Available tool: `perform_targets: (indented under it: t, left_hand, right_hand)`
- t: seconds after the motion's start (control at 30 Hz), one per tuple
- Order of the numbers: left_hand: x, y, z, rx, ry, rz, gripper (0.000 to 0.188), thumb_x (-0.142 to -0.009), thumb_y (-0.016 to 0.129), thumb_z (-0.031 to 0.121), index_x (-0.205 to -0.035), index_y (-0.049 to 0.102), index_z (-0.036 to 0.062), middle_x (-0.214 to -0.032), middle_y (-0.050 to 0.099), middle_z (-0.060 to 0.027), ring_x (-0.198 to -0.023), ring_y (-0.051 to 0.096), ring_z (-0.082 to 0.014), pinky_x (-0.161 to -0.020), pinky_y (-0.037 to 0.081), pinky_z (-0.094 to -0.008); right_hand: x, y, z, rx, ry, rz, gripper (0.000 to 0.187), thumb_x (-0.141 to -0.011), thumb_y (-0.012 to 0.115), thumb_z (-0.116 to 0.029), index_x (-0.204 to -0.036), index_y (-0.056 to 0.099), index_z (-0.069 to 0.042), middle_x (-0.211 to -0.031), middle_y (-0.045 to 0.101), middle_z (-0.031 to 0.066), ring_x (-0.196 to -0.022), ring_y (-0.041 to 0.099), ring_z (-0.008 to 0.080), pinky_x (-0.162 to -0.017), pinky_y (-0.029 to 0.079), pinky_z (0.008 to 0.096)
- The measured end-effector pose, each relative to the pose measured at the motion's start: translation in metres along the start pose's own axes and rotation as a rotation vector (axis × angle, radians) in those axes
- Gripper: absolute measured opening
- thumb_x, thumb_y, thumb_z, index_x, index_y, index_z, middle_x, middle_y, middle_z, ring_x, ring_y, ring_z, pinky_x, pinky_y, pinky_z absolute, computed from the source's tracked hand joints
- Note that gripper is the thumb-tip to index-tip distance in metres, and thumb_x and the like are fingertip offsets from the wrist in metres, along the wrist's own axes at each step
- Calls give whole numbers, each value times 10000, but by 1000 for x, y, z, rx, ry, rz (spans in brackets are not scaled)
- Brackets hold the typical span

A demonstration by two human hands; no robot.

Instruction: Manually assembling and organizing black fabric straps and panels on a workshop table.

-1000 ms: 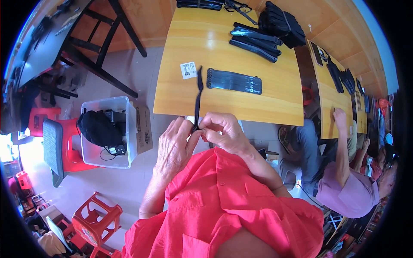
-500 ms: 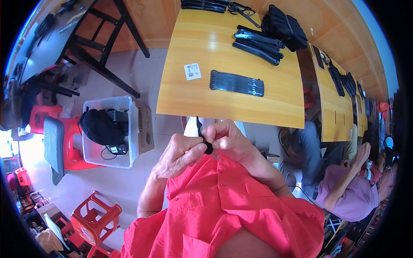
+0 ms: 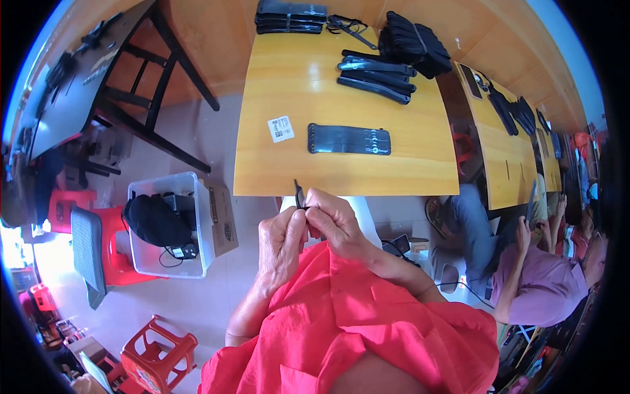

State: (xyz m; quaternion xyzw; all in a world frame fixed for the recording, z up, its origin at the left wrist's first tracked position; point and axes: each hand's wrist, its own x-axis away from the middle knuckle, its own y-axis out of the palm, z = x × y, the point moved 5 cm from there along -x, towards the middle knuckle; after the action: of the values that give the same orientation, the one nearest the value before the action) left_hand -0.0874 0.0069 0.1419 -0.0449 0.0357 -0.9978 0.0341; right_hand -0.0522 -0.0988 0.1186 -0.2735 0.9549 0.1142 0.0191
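My left hand (image 3: pixel 281 244) and my right hand (image 3: pixel 333 224) meet in front of my chest, just short of the table's near edge. Both are closed, with thumbs and fingers pinching a thin black strap (image 3: pixel 298 193). One narrow end of it sticks up beyond the fingers, while the rest is hidden in the grip. On the yellow wooden table (image 3: pixel 275 171) lies a flat set of black straps (image 3: pixel 348 140), side by side. A white printed label (image 3: pixel 280 129) rests to its left.
Farther back on the table are loose black straps (image 3: pixel 375 77), a dark strapped bundle (image 3: pixel 413 44) and a black stack (image 3: pixel 291 18). A clear plastic bin (image 3: pixel 203 230) and red stools (image 3: pixel 157 354) stand on the floor at left. Another person (image 3: pixel 538 282) sits at right.
My hands have drawn closer together and turned more upright around the strap. The rounded black end seen below my fingers before is now hidden. The whole view has shifted slightly.
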Motion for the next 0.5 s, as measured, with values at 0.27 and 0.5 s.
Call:
perform_targets:
  t: [0.27, 0.5]
  left_hand:
    - [-3, 5, -6, 319, -96, -219, 402, -917, 435, 166, -534, 409, 50, -455, 406, 14, -414, 358, -54, -378, 269, -230]
    - [-8, -1, -31, 749, -345, -110, 373, -880, 507, 239, -559, 348, 133, -472, 302, 59, -386, 273, -61, -356, 217, -213]
  right_hand:
    - [10, -3, -2, -334, 285, 48, 304, -931, 418, -230, -672, 437, -72, -536, 390, -21, -406, 346, 54, -373, 255, 197]
    - [11, -30, 9, -447, 417, 364, 336, -864, 489, -266, -570, 413, -121, -461, 363, -24, -350, 312, 67, -329, 231, 222]
